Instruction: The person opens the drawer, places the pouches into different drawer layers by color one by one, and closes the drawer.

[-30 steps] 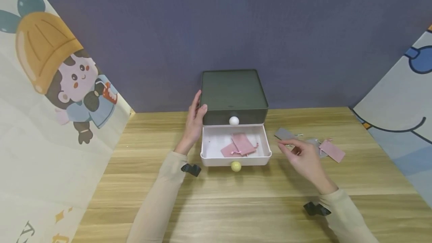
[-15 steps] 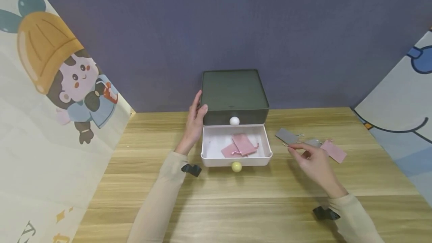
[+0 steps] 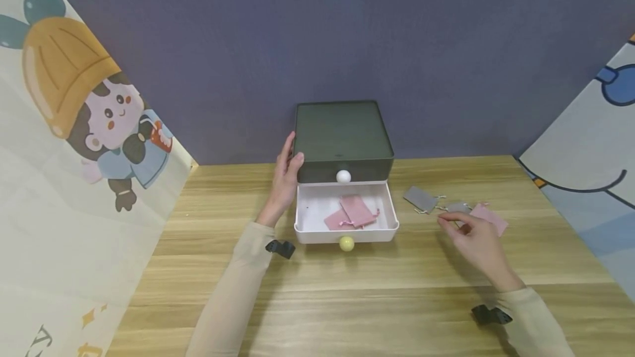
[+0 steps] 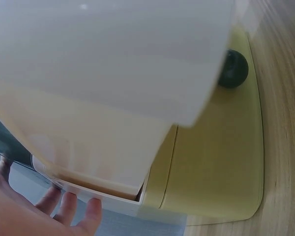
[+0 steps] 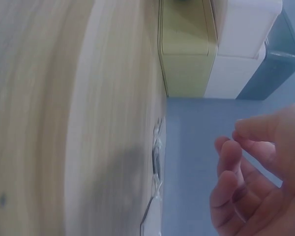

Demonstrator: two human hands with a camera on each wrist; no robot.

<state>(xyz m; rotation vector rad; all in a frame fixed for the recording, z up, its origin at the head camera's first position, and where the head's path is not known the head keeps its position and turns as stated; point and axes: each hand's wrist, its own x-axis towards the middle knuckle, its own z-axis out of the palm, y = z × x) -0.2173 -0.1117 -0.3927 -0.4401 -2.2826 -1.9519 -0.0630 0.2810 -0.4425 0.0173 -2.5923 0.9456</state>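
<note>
My left hand [image 3: 284,180] rests against the left side of a dark green-topped drawer unit [image 3: 343,130]; in the left wrist view, fingertips [image 4: 92,211] touch its white side. The white drawer [image 3: 317,238] below the green one is pulled out, with two pink drawstring pouches [image 3: 358,211] lying overlapped inside. Over the table to the right, my right hand [image 3: 478,244] hovers with loosely bent fingers, thumb and forefinger close together, and nothing visible between them. Near it lie a grey pouch [image 3: 420,199], another grey pouch [image 3: 457,207] partly covered, and a pink pouch [image 3: 491,217].
A yellow bottom drawer [image 4: 211,162] with a dark green knob [image 4: 234,69] shows under the white one. White knob [image 3: 343,177] and yellow knob [image 3: 346,243] mark the upper drawers. A dark blue wall [image 3: 446,59] stands behind the wooden table [image 3: 377,302].
My right hand has moved right and slightly toward me, from beside the white drawer to near the pouches on the table, uncovering more of the grey ones. The left hand and drawer stay put.
</note>
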